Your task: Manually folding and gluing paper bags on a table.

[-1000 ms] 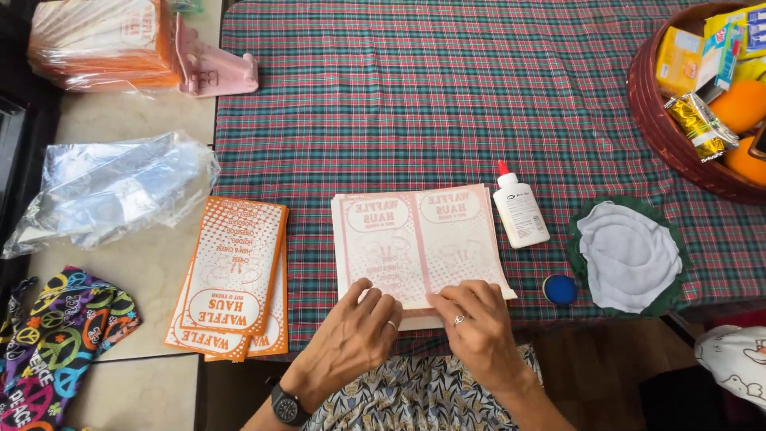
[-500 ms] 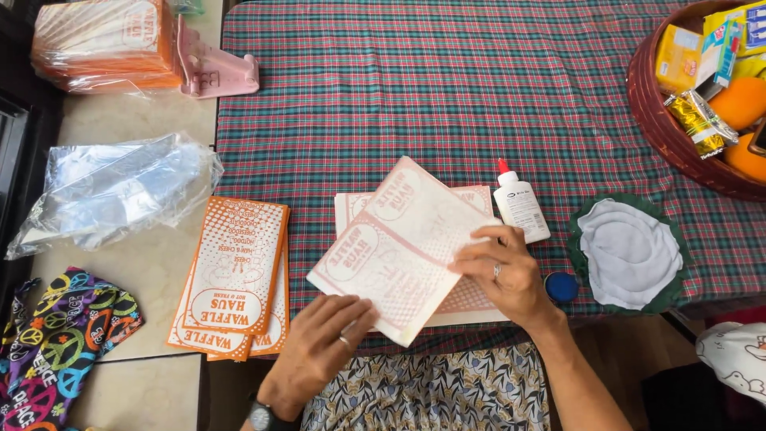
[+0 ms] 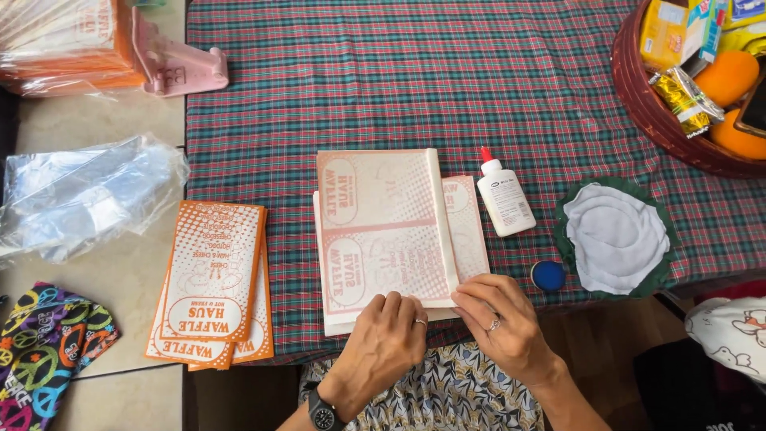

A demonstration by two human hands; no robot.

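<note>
Plaid tablecloth covers tabletop. Landmark: folded paper sheet, lying flat at near edge. Finished bag stack left of it; glue bottle just right, uncapped. Fold laid, likely gluing left. Your left hand and right hand: fingers flat, pressing sheet's near edge, gripping nothing.

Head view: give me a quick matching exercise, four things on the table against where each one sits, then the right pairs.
Things:
1. glue bottle
2. blue cap
3. stack of orange printed bags
4. clear plastic wrap

Places:
A. on the bare tabletop, far left
B. straddling the plaid cloth's left edge
C. just right of the paper sheet being folded
D. between the right hand and the green-rimmed white cloth

Pairs: 1-C, 2-D, 3-B, 4-A
</note>
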